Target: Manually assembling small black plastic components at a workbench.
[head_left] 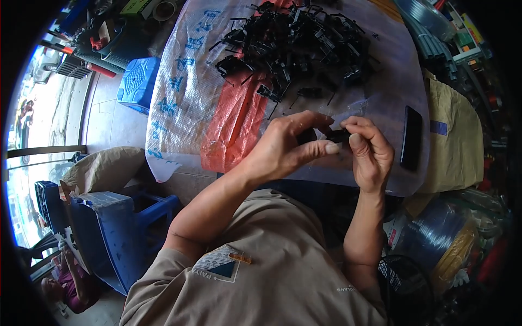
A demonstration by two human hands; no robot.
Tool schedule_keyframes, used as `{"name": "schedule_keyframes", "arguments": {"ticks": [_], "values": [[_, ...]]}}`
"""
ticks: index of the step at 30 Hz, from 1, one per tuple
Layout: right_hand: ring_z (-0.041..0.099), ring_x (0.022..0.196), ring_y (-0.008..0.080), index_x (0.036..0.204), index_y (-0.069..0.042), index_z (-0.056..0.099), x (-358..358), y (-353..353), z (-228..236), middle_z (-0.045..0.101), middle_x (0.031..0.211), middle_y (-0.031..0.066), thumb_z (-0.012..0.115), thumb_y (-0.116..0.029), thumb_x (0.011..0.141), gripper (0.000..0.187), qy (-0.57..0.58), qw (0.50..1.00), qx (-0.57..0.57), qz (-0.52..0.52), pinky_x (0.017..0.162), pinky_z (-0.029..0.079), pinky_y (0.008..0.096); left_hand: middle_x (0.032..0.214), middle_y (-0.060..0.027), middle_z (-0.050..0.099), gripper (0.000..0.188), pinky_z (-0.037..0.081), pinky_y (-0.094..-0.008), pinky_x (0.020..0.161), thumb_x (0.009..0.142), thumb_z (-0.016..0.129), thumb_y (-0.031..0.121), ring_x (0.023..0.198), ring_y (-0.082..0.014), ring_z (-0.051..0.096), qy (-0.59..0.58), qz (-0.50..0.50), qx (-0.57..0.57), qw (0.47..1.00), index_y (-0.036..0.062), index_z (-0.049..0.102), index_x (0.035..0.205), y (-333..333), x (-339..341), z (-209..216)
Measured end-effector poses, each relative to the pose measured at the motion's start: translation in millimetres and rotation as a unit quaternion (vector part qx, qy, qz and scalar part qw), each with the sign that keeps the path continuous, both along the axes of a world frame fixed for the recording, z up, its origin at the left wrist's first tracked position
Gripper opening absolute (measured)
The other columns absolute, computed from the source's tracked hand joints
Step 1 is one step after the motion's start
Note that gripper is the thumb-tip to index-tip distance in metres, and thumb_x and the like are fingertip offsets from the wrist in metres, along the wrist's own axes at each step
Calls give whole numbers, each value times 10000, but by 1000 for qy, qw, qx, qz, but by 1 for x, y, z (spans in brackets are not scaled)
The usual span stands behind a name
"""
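My left hand grips a small black plastic part between thumb and fingers, just above the near side of the table. Close beside it, my right hand pinches at the right end of the same part, and what exactly sits between its fingertips is hidden. Beyond my hands lies a pile of similar black plastic parts with thin dark stems or wires. A few loose ones, such as a black piece, lie at the pile's near edge.
A woven plastic sheet with a red band covers the table. A black phone lies by its right edge, near a tan sack. A blue stool and blue crate stand left. Another person is at lower left.
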State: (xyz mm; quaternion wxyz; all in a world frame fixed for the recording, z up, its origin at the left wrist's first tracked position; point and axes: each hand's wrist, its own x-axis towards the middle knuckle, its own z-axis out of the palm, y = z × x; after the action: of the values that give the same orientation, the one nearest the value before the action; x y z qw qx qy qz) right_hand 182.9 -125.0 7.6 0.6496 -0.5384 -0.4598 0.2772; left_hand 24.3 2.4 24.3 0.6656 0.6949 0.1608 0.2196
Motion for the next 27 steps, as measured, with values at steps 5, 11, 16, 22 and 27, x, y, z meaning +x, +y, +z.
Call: {"name": "schedule_keyframes", "arguments": {"ticks": [5,11,16,22,27], "values": [[577,834,104,1067,-13,660,-15,8,0,599,1103,72,571,-70,934,169,60,998,14,-9,701,469,210,885,-166,645,183,505,-370,722,854,654,88,837,-335,648,-56,82,99,990,-11,616,1004,-13,9,-5],[569,820,104,1042,7,633,-17,9,-7,583,1044,67,573,-8,910,146,-28,998,-22,-44,708,472,217,835,-147,637,128,501,-360,688,833,626,21,785,-316,646,-62,103,106,987,1,618,959,-17,11,-16],[564,836,109,1003,15,623,-23,10,-11,592,999,67,548,13,887,138,50,998,-5,-27,748,468,230,807,-148,630,102,495,-354,664,812,643,20,752,-313,636,-26,126,52,990,4,631,912,-23,11,-26],[577,894,124,1026,30,619,-16,8,-23,589,1043,66,516,19,877,182,-3,1000,2,-10,811,461,238,772,-135,620,78,490,-338,642,815,656,26,715,-251,633,-44,157,131,978,5,628,885,-27,10,-26],[578,845,105,1023,14,612,-21,3,-1,610,948,45,574,-19,892,140,126,992,-25,9,766,469,228,734,-10,602,195,407,-225,549,953,585,201,623,-65,518,62,2,-322,945,11,602,994,-6,-3,-12]]}}
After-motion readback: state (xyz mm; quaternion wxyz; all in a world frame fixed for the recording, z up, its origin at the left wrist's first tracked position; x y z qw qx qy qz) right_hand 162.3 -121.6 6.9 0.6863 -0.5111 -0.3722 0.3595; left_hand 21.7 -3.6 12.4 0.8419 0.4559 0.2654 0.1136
